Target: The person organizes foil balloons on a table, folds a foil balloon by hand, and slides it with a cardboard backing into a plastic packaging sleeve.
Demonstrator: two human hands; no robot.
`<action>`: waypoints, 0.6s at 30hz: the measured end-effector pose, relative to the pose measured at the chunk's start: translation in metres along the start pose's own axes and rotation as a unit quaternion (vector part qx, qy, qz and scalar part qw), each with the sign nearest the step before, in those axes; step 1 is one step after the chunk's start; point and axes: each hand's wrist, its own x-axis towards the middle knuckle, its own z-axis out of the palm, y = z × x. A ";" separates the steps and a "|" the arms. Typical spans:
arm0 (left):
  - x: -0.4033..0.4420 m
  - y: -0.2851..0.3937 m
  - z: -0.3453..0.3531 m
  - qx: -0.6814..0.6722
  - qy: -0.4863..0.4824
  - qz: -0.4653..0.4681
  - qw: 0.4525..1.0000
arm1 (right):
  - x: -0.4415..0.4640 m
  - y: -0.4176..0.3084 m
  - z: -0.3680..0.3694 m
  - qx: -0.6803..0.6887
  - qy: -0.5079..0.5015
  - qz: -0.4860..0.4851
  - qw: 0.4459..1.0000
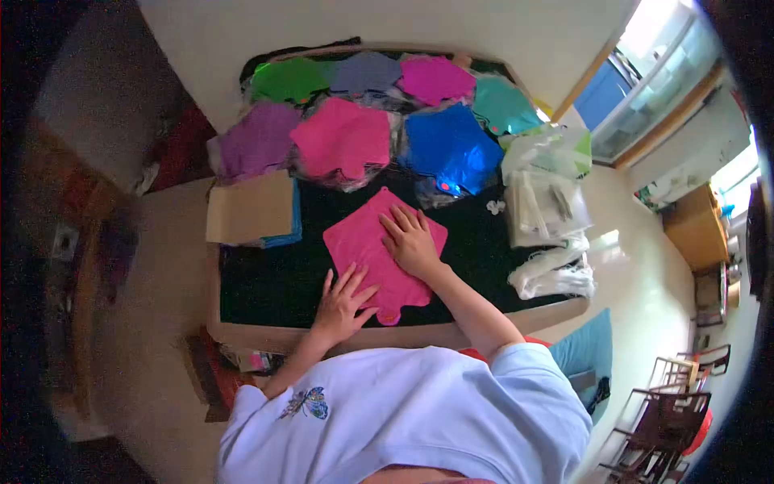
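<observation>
A flat pink star-shaped foil balloon (360, 234) lies on the dark cloth in front of me, its small tab pointing towards my body. My left hand (342, 308) rests on its lower left part with the fingers spread. Higher up and to the right, my right hand (411, 242) presses flat on the balloon, fingers stretched out. Neither hand grips anything.
Behind lie stacks of flat star-shaped balloons, including pink (343, 135), blue (451, 149), purple (258, 141) and green (289, 79). A cardboard piece (250, 208) sits at the left; clear plastic bags (548, 211) and white ribbon (552, 273) at the right.
</observation>
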 end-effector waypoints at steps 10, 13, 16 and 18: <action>0.013 0.021 0.018 -0.029 0.044 0.012 0.999 | -0.005 0.019 -0.022 -0.057 -0.015 -0.013 0.998; 0.013 0.020 0.015 -0.035 0.040 0.015 0.998 | -0.005 0.019 -0.024 -0.054 -0.018 -0.015 0.998; 0.014 0.020 0.015 -0.043 0.035 0.015 0.998 | -0.005 0.021 -0.023 -0.050 -0.013 -0.027 0.998; 0.015 0.020 0.015 -0.051 0.032 0.013 0.998 | -0.005 0.021 -0.024 -0.050 -0.014 -0.022 0.998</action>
